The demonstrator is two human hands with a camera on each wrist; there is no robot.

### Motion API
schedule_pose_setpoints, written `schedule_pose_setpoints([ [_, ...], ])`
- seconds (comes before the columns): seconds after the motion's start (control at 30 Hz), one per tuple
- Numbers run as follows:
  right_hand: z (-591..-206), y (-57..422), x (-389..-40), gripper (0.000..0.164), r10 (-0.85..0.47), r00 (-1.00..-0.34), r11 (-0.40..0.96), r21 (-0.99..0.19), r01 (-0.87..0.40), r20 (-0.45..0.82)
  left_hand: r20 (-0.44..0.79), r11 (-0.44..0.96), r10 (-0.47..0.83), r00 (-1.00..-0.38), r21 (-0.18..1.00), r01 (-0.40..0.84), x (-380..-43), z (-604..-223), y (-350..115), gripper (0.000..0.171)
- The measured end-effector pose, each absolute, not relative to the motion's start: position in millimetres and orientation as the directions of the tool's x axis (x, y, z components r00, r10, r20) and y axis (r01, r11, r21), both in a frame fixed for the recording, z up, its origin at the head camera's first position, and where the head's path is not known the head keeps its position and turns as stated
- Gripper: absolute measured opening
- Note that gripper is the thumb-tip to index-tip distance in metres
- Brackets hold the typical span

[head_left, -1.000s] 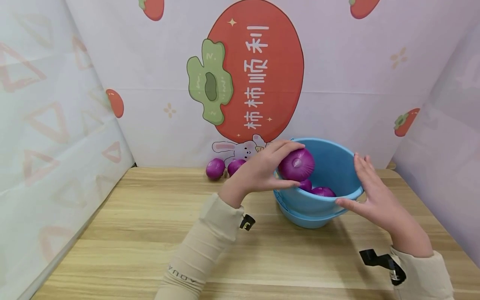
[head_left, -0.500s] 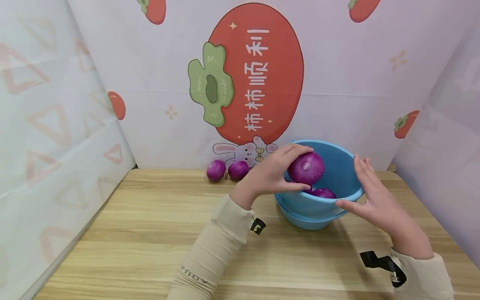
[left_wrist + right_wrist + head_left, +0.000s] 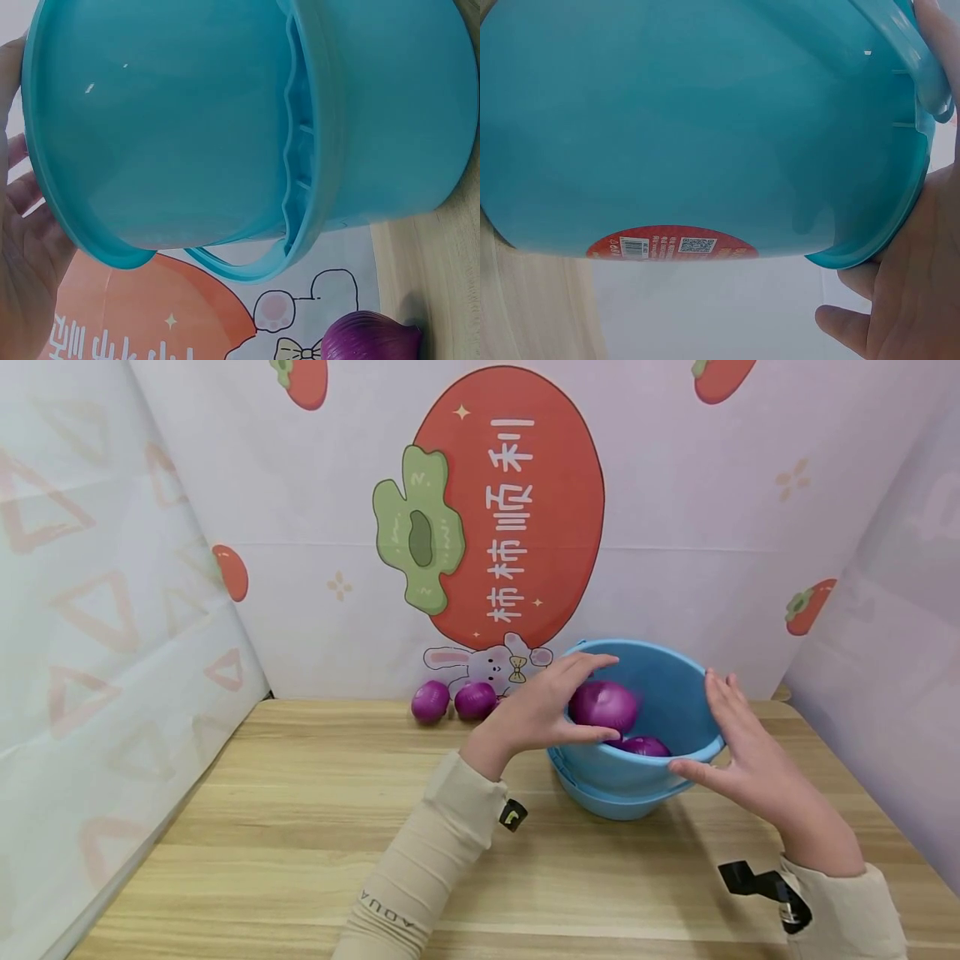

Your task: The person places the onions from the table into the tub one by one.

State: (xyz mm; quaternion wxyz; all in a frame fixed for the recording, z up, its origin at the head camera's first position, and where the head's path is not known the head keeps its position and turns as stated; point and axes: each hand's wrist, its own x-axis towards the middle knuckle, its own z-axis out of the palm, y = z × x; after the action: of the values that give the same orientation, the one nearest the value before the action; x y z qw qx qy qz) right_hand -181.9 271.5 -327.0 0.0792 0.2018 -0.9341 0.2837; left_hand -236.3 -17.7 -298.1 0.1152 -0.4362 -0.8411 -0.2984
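A light blue bucket (image 3: pixel 626 777) stands on the wooden table at right of centre. My left hand (image 3: pixel 532 706) reaches over its left rim with thumb and fingers spread. Just past those fingertips, a large purple onion (image 3: pixel 604 707), slightly blurred, is inside the bucket, apart from the hand. Below it another purple onion (image 3: pixel 647 746) shows, with more purple hidden by the rim. My right hand (image 3: pixel 757 760) rests against the bucket's right rim, fingers extended along the side and thumb at the front. In the right wrist view, the right fingers (image 3: pixel 855 279) lie behind the rim.
Two purple onions, a left one (image 3: pixel 430 702) and a right one (image 3: pixel 476 701), sit by the back wall, left of the bucket. A printed cloth (image 3: pixel 660 577) forms the back wall; pale cloth hangs at both sides. The bucket's handle (image 3: pixel 240 270) hangs down its side.
My left hand moves right over the bucket, then its fingers part from the large onion, which drops lower inside. My right hand stays at the rim.
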Motion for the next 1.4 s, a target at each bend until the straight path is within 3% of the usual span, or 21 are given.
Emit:
schedule_pose_setpoints([
  [0.73, -328, 271, -182, 0.115, -0.323, -0.906, 0.764, -0.489, -0.42, 0.273, 0.417, 0.549, 0.654, -0.631, 0.312, 0.776, -229, -304, -31, 0.079],
  [1.07, -328, 271, -182, 0.114, -0.335, -0.898, 0.748, -0.499, -0.437, 0.284, 0.443, 0.585, 0.665, -0.601, 0.19, 0.788, -229, -311, -46, 0.092],
  [1.4, -327, 271, -182, 0.114, -0.339, -0.896, 0.744, -0.502, -0.441, 0.285, 0.437, 0.632, 0.656, -0.615, 0.126, 0.765, -228, -318, -64, 0.095],
])
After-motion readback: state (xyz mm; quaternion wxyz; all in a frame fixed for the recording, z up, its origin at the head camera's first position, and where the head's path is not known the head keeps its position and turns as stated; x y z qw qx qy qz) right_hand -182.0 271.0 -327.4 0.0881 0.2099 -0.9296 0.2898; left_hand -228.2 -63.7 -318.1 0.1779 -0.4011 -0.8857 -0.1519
